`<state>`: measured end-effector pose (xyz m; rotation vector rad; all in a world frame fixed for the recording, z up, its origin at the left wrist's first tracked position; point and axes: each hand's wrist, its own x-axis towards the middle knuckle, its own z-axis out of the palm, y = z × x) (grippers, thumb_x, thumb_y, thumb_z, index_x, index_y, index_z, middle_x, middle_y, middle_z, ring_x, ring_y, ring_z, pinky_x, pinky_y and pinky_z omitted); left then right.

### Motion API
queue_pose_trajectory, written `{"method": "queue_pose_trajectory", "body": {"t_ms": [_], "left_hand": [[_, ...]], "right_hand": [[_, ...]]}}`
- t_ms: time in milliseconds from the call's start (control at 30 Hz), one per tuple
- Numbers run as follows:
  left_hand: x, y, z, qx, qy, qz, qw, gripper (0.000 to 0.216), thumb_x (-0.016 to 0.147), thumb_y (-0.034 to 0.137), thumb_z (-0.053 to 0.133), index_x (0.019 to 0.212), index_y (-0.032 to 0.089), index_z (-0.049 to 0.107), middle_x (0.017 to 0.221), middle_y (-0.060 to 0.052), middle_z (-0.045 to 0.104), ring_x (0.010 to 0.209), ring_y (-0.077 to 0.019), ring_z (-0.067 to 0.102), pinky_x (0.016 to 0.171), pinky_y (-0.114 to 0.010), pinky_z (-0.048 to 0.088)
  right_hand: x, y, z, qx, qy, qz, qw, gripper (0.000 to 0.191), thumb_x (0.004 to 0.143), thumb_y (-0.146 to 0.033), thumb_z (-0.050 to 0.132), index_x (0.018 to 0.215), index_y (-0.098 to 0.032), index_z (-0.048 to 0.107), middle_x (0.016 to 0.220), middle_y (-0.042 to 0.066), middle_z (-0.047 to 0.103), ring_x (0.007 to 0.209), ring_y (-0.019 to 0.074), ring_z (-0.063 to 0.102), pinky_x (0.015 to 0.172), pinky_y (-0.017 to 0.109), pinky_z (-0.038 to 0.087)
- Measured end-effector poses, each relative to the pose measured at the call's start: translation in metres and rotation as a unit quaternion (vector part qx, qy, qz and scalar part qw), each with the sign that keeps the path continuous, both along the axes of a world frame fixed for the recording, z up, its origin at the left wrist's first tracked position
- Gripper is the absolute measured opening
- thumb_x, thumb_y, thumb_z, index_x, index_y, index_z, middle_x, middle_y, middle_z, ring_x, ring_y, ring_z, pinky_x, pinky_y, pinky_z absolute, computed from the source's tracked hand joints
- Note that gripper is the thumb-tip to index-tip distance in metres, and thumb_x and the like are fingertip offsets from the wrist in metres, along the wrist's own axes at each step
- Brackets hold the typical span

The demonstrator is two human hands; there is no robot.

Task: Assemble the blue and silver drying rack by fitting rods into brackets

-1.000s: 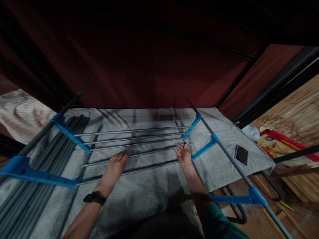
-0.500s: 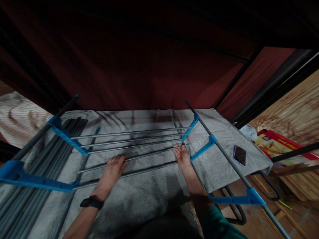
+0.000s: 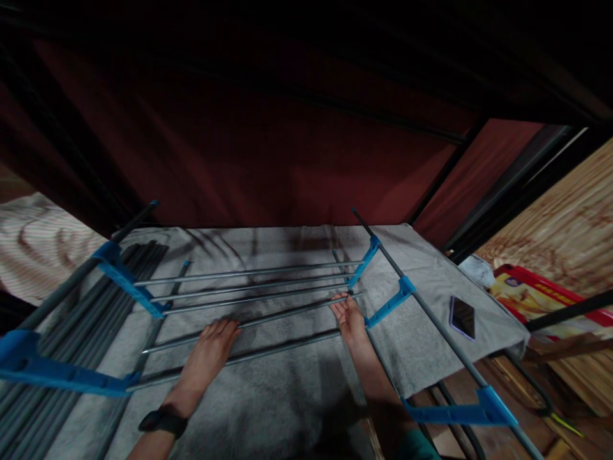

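A half-built rack of grey metal rods (image 3: 249, 281) and blue plastic brackets (image 3: 129, 284) lies over a grey towel (image 3: 268, 396). My left hand (image 3: 208, 354) is curled over one loose rod (image 3: 282, 311) near its middle. My right hand (image 3: 348, 315) holds the same rod at its right end, close to a blue bracket (image 3: 389, 301). A black watch (image 3: 161, 421) sits on my left wrist. Several rods are seated between the two far brackets.
A bundle of grey tubes (image 3: 67, 377) lies along the left of the towel. A phone (image 3: 462, 317) rests on the towel's right side. A red and yellow box (image 3: 536, 297) and wooden boards (image 3: 575, 236) are to the right. A dark red wall stands behind.
The view has tilted so everything sits lower in frame. Both hands stay on the same rod, with hardly any shift along it.
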<state>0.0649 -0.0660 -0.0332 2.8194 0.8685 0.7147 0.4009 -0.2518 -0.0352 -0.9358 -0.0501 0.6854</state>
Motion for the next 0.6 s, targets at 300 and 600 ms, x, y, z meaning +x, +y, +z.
{"method": "queue_pose_trajectory", "body": {"t_ms": [300, 600], "left_hand": [[-0.002, -0.002, 0.006, -0.02, -0.004, 0.001, 1.0, 0.03, 0.103, 0.04, 0.041, 0.101, 0.023, 0.066, 0.092, -0.009, 0.074, 0.086, -0.0279, 0.069, 0.082, -0.042, 0.054], [0.001, -0.017, 0.009, -0.025, 0.04, 0.032, 0.998, 0.021, 0.104, 0.027, 0.044, 0.101, 0.021, 0.063, 0.101, -0.009, 0.072, 0.099, -0.0265, 0.067, 0.096, -0.044, 0.05]], "right_hand": [[0.0, 0.002, -0.003, 0.01, 0.004, 0.001, 1.0, 0.023, 0.078, -0.034, 0.085, 0.089, -0.024, 0.067, 0.09, 0.001, 0.077, 0.091, 0.0201, 0.076, 0.09, 0.042, 0.064], [0.006, -0.005, -0.014, 0.002, 0.006, 0.017, 1.0, 0.031, 0.071, -0.034, 0.089, 0.091, -0.019, 0.07, 0.09, 0.001, 0.078, 0.086, 0.0158, 0.076, 0.088, 0.034, 0.063]]}}
